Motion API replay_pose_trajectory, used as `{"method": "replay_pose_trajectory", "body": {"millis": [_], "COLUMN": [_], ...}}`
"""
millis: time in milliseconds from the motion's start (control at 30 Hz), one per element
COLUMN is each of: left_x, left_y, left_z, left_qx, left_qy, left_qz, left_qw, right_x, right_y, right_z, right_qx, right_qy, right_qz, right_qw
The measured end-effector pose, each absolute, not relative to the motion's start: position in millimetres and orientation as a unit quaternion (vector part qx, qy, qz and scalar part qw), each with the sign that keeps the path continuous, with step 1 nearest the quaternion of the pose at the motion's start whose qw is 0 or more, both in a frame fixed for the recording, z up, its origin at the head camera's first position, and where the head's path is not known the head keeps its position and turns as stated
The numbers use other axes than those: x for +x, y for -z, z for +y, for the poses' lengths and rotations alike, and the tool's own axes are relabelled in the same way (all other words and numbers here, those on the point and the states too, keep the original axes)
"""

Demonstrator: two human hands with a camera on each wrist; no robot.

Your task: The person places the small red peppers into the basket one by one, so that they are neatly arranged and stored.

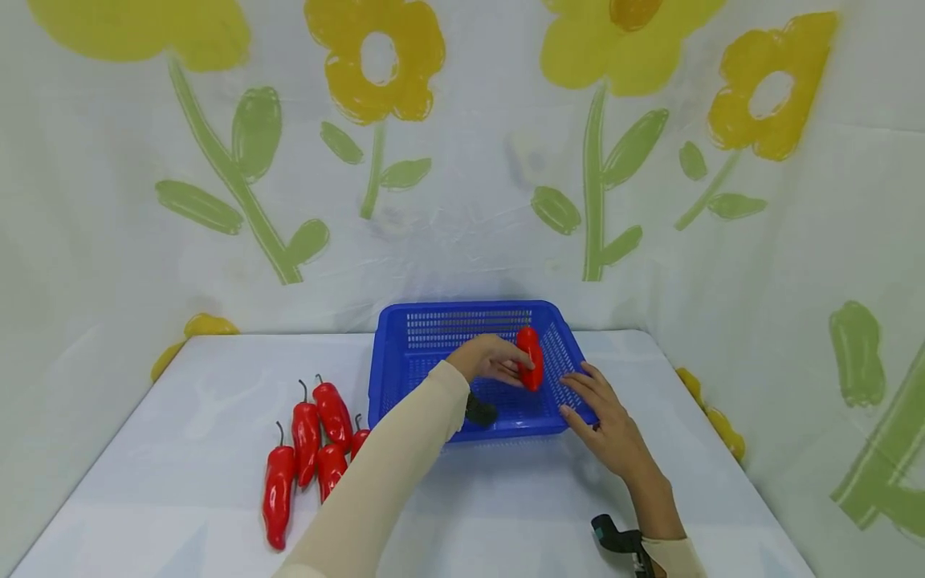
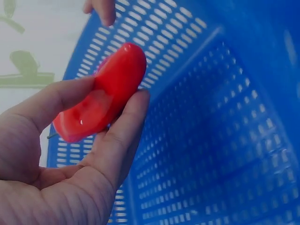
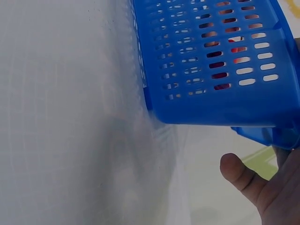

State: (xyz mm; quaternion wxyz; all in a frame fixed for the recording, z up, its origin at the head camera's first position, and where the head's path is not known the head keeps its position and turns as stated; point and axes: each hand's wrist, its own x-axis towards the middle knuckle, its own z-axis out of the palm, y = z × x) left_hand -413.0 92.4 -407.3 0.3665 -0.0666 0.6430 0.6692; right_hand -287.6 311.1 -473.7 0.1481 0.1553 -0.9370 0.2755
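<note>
Nearest the left wrist camera, the person's left hand (image 1: 493,358) pinches a glossy red pepper (image 2: 117,84) in its grip, thumb on one face and fingers on the other, most of the smooth body showing beyond the fingertips. This light hold probably suits a slick, tapering shape, leaving little hand in the way when it is let go. The pepper is over the right part of a blue basket (image 1: 462,306), within its rim; whether it touches the mesh cannot be told. At the basket's right front corner the right hand (image 1: 605,424) has a loose grip, fingers spread at the rim and thumb standing apart from the wall in the right wrist view, perhaps to steady the basket; how firmly it presses does not show. Left of the basket, at least five more red peppers (image 1: 307,437) lie together on the white surface (image 1: 499,514), most with stems pointing away from the person, a grouping that seems to keep them within reach. The left arm's cream sleeve (image 1: 390,474) crosses between them and the viewer, partly covering the nearer ones. Behind everything hangs a pale sheet (image 1: 470,185) printed with yellow flowers.
</note>
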Motion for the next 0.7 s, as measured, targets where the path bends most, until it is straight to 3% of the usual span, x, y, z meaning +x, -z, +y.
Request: {"method": "replay_pose_trajectory", "body": {"millis": [700], "left_x": [-432], "left_y": [428], "left_z": [103], "left_qx": [-0.085], "left_qy": [-0.628], "left_qz": [0.656], "left_qw": [0.410], "right_x": [-287], "right_y": [474], "right_z": [310], "right_qx": [0.159], "right_qy": [-0.285], "right_qz": [-0.931], "right_qw": [0.163]}}
